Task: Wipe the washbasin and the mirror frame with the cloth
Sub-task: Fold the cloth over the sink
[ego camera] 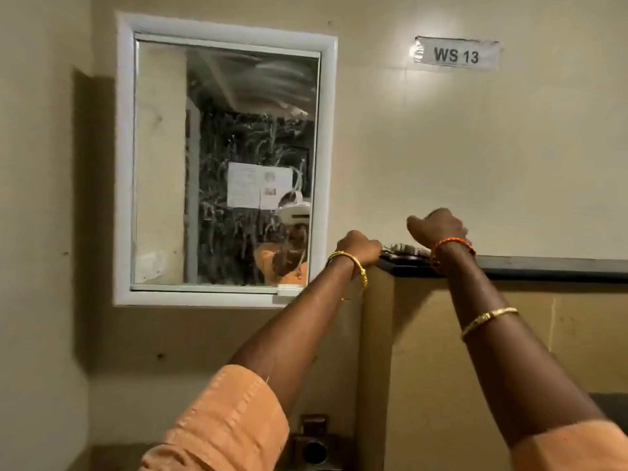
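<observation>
- Head view: left hand (360, 248) and right hand (438, 227) curl on the dark ledge (509, 266) right of the mirror frame (224, 28), at the cloth (402, 249).
- Grip unclear; washbasin unseen.
- Gather the cloth fully before wiping.

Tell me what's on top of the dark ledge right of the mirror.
On the dark ledge, a crumpled greyish thing, possibly the cloth, lies between both hands. The left hand and right hand hide its ends.

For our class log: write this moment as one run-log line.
left hand: on ledge | right hand: above ledge | cloth: between hands | mirror frame: untouched
</observation>
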